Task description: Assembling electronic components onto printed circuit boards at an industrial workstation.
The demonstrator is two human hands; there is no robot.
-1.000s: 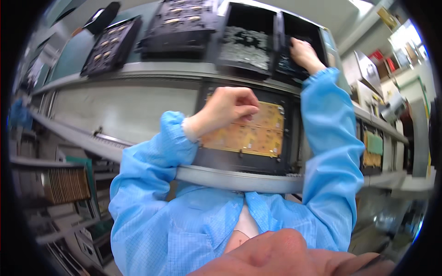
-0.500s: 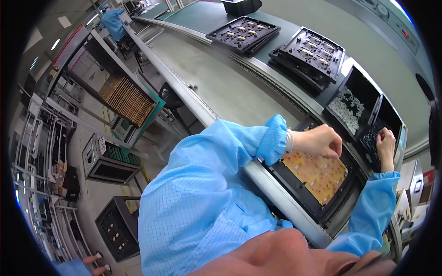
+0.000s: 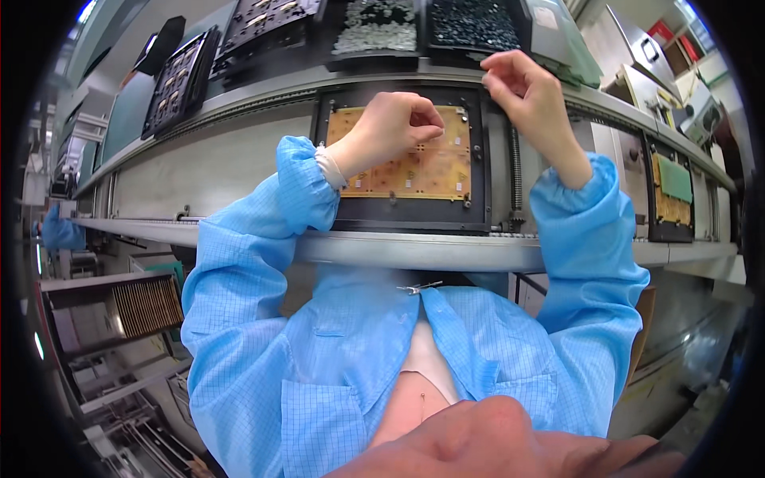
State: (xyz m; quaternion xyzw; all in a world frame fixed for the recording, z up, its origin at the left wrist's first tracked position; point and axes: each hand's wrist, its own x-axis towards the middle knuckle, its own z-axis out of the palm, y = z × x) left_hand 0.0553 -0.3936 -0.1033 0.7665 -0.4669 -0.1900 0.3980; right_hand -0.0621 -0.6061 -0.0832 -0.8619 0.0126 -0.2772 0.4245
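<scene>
So, board (image 3: 437, 166): seated in black frame (image 3: 414, 215); some white parts (image 3: 458, 140) already mounted, view partly blocked.
Left hand (image 3: 390, 127): pinched over board; held item can't be told.
Right hand (image 3: 532, 99): half-curled near dark-parts bin (image 3: 453, 56); contents can't be told.
Remaining: can't be judged.

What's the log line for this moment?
left hand: over board, fingers curled, contents unclear | right hand: by bin of dark bits, contents unclear | board: on black tray
</scene>
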